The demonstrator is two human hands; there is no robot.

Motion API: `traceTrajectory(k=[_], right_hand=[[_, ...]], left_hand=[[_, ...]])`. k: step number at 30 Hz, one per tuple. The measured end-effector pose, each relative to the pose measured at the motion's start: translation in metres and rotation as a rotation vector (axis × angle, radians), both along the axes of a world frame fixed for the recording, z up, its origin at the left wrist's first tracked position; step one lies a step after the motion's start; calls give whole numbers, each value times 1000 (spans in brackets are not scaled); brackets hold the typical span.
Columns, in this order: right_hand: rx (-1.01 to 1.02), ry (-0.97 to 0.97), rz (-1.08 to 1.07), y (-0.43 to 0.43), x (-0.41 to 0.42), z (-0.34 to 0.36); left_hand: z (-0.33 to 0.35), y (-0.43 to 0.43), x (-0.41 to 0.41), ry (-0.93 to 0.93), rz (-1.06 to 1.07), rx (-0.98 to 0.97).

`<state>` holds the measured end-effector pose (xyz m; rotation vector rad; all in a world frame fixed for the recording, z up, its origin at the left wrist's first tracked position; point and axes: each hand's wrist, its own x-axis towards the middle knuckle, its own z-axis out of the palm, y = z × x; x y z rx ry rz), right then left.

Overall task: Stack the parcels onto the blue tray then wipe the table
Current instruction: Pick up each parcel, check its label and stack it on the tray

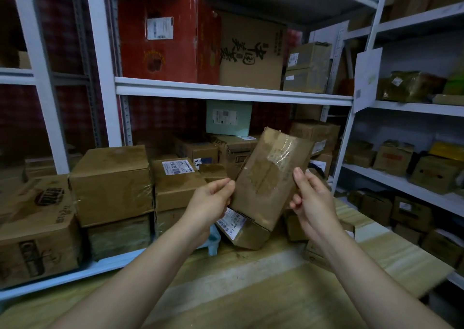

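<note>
I hold a flat brown cardboard parcel (268,175) up in the air, tilted to the right, with clear tape across its top. My left hand (213,203) pinches its lower left edge and my right hand (310,203) grips its right edge. Below it a smaller parcel (247,233) with a white label lies on the wooden table (251,291). A corner of the light blue tray (214,240) shows behind my left wrist, with stacked brown parcels (113,185) on it.
White metal shelving (226,91) full of cardboard boxes rises behind the table and along the right side. A large box (37,230) stands at the left. More small boxes (313,256) lie on the table behind my right forearm.
</note>
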<state>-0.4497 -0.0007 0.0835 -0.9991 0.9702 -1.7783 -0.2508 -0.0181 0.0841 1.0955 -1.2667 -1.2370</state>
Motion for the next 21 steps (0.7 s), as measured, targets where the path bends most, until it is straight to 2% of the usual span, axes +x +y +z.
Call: traceTrajectory(k=[8, 12, 15, 18, 21], right_hand=[[-128, 41, 21, -3, 7, 4], [-114, 292, -21, -3, 9, -2], [-62, 505, -33, -2, 7, -6], [-56, 469, 17, -3, 6, -8], [-21, 295, 66, -10, 12, -7]], left_hand=[[10, 0, 6, 80, 44, 20], [14, 3, 10, 297, -49, 171], [12, 6, 14, 329, -72, 216], [10, 7, 16, 350, -71, 205], [8, 6, 18, 328, -33, 147]])
